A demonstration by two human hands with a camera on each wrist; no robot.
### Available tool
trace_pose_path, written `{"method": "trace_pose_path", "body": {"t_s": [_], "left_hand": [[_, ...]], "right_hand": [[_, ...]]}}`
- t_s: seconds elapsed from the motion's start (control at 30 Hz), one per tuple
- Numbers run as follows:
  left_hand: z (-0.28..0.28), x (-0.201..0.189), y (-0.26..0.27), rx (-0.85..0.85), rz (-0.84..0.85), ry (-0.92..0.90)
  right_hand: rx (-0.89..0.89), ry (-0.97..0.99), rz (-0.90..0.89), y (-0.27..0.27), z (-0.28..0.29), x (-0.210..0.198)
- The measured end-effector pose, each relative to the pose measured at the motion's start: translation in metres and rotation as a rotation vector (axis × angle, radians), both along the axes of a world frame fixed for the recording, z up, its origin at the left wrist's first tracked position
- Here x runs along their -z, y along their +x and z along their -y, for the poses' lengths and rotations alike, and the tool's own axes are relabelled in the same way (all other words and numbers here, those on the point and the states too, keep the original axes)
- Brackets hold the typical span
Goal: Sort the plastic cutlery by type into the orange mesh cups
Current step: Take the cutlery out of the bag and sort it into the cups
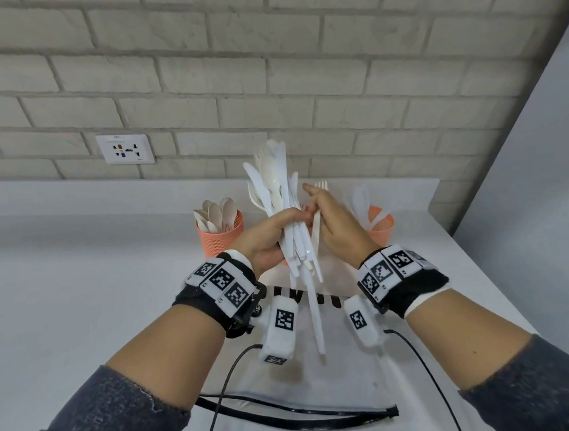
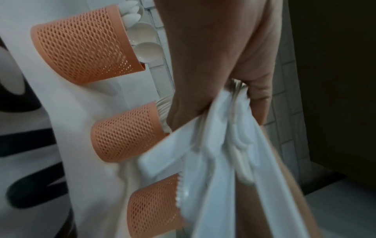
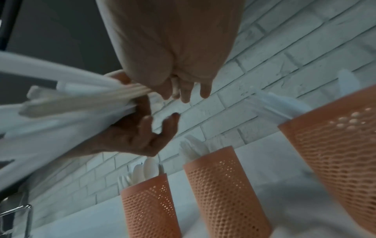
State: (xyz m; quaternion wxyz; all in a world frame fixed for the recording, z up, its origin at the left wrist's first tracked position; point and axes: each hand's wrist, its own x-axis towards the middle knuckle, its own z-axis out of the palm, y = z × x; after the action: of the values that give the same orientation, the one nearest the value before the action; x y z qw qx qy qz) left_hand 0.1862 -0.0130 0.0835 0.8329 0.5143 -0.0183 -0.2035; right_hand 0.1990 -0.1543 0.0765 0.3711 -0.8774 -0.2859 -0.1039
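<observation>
My left hand (image 1: 271, 235) grips a bundle of mixed white plastic cutlery (image 1: 288, 215) upright above the table; the same bundle (image 2: 213, 153) fills the left wrist view. My right hand (image 1: 331, 220) pinches a single fork (image 1: 316, 227) at the bundle's right side, tines up. On the left, one orange mesh cup (image 1: 221, 240) holds spoons, and the right cup (image 1: 382, 228) holds knives. The middle cup (image 3: 223, 185), holding forks, is hidden behind my hands in the head view. All three cups stand in a row near the wall.
A white sheet with black lettering (image 1: 339, 358) lies under my wrists, with a black strip (image 1: 299, 411) at its near edge. A wall socket (image 1: 125, 149) sits on the brick wall. The table's right edge (image 1: 492, 282) runs diagonally.
</observation>
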Motion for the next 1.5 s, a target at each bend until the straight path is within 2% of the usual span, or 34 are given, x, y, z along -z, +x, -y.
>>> {"method": "trace_pose_path", "body": {"t_s": [0.13, 0.2, 0.33, 0.4, 0.47, 0.53, 0.63, 0.67, 0.73, 0.83, 0.9, 0.97, 1.0, 1.03, 1.1, 1.17, 1.23, 1.3, 1.4, 1.5], "left_hand": [[0.004, 0.006, 0.000, 0.015, -0.031, -0.054], [0.005, 0.008, 0.001, -0.018, -0.022, -0.037], [0.003, 0.009, 0.005, -0.059, 0.013, 0.051], [0.002, 0.009, 0.007, -0.098, 0.012, 0.056], [-0.002, 0.008, 0.008, -0.173, 0.006, 0.015], [-0.005, 0.008, 0.012, -0.247, 0.006, -0.049], [-0.009, 0.009, 0.021, -0.371, 0.026, -0.146], [-0.010, 0.008, 0.023, -0.397, 0.036, -0.166], [-0.011, 0.006, 0.023, -0.451, 0.042, -0.199], [-0.017, 0.003, 0.022, -0.561, 0.023, -0.244], [-0.021, 0.003, 0.021, -0.595, 0.021, -0.230], [-0.026, 0.008, 0.021, -0.618, 0.003, -0.202], [-0.027, 0.010, 0.021, -0.621, -0.004, -0.183], [-0.027, 0.014, 0.021, -0.616, -0.007, -0.163], [-0.024, 0.019, 0.020, -0.596, 0.006, -0.103], [-0.018, 0.022, 0.016, -0.556, 0.034, -0.023], [-0.008, 0.023, 0.011, -0.506, 0.094, 0.044], [0.002, 0.024, 0.007, -0.448, 0.170, 0.104], [0.008, 0.023, 0.002, -0.398, 0.269, 0.232], [0.004, 0.022, -0.001, -0.280, 0.340, 0.298]], "right_hand": [[0.033, 0.036, 0.069, 0.001, -0.007, 0.005], [0.051, 0.029, -0.001, 0.005, -0.005, 0.005], [-0.030, 0.225, -0.187, 0.005, -0.002, -0.003], [-0.002, 0.351, -0.180, 0.001, 0.000, -0.010], [0.085, 0.385, -0.136, -0.004, 0.001, -0.012], [0.118, 0.336, -0.291, -0.012, -0.001, -0.012], [-0.108, 0.259, -0.782, -0.020, -0.004, -0.002], [-0.206, 0.255, -0.879, -0.021, -0.003, 0.002], [-0.335, 0.240, -0.931, -0.016, 0.000, 0.010], [-0.342, 0.150, -0.941, -0.009, 0.010, 0.014], [-0.263, -0.069, -0.923, -0.007, 0.019, 0.015], [-0.108, -0.372, -0.830, -0.001, 0.031, 0.018], [-0.010, -0.461, -0.777, 0.002, 0.035, 0.020], [0.086, -0.454, -0.741, 0.004, 0.038, 0.022], [0.221, -0.209, -0.665, 0.006, 0.035, 0.021], [0.217, 0.136, -0.542, 0.003, 0.022, 0.015], [0.125, 0.351, -0.451, 0.000, 0.003, 0.003], [0.054, 0.367, -0.404, 0.001, -0.013, -0.005], [0.092, 0.254, -0.325, 0.005, -0.024, -0.007], [0.094, 0.234, -0.394, 0.011, -0.026, -0.007]]}}
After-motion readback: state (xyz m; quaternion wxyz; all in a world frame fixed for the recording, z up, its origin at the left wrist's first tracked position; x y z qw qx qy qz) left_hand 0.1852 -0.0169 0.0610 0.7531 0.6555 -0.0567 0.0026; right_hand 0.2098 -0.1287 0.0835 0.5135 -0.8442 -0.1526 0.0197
